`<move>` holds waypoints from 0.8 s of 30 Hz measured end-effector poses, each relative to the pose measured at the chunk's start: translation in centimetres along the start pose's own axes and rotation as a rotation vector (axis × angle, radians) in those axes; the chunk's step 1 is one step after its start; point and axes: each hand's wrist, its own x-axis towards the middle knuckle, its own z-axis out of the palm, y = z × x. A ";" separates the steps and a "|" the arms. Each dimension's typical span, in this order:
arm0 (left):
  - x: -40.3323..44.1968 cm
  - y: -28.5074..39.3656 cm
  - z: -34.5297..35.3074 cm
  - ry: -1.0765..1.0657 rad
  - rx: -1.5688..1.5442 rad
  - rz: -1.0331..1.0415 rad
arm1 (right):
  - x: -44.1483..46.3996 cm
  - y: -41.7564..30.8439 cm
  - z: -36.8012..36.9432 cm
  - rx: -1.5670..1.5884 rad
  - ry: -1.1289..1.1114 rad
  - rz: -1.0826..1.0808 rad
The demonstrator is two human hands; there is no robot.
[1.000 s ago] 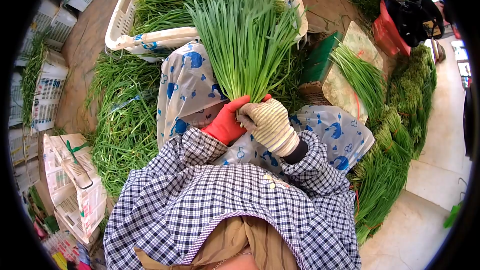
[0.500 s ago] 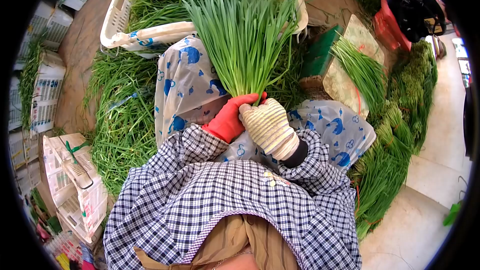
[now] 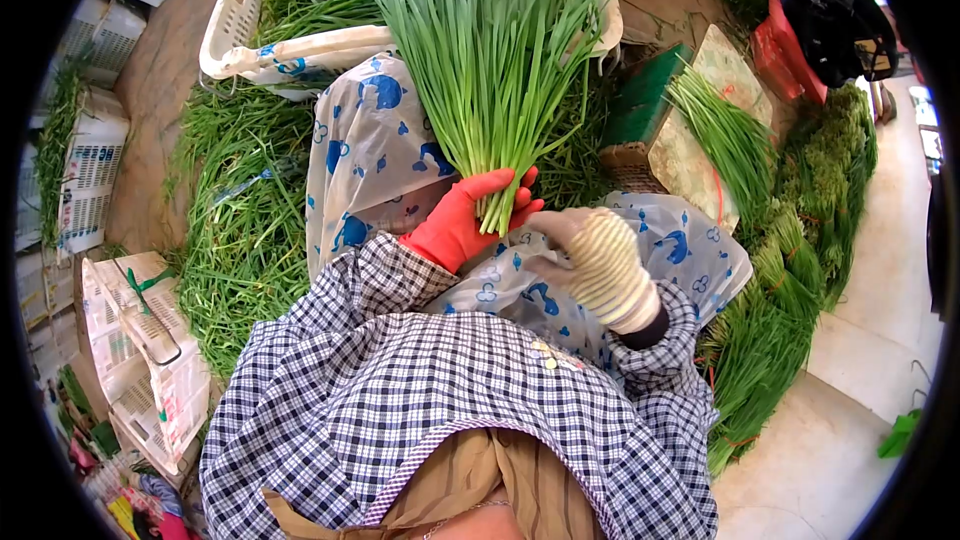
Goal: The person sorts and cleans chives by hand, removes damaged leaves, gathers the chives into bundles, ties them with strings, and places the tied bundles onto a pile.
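My left hand (image 3: 468,218), in a red glove, holds a fanned bunch of Chinese chives (image 3: 490,70) by the stems. The pale cut ends stick out below its fingers, and the long green leaves spread away from me. To the right, apart from the stems, is my right hand (image 3: 598,265) in a cream striped glove with worn grey fingertips. Its fingers are apart and hold nothing that I can see. Under both hands, a clear plastic cover with blue prints (image 3: 375,155) lies over my lap.
Ahead stands a white plastic crate (image 3: 235,25) full of chives. Loose greens (image 3: 245,240) heap on the left beside a folded white crate (image 3: 140,340). A tied bunch (image 3: 722,135) lies on a board (image 3: 715,60) at right. More bundles (image 3: 765,370) line the right side, near a red stool (image 3: 785,50).
My right hand has let go of the stem ends and moved right and slightly down. My left hand has turned and its fingers have loosened, so the cut ends show.
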 end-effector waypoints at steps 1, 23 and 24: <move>0.1 0.0 0.0 -0.012 0.015 -0.016 | 0.4 -0.2 1.0 -0.012 0.058 -0.129; 0.5 -0.3 0.3 -0.249 0.100 0.025 | 1.7 0.5 4.2 0.479 0.287 0.333; 0.5 -0.3 0.2 -0.250 0.101 0.025 | 1.8 0.9 4.7 0.424 0.327 0.287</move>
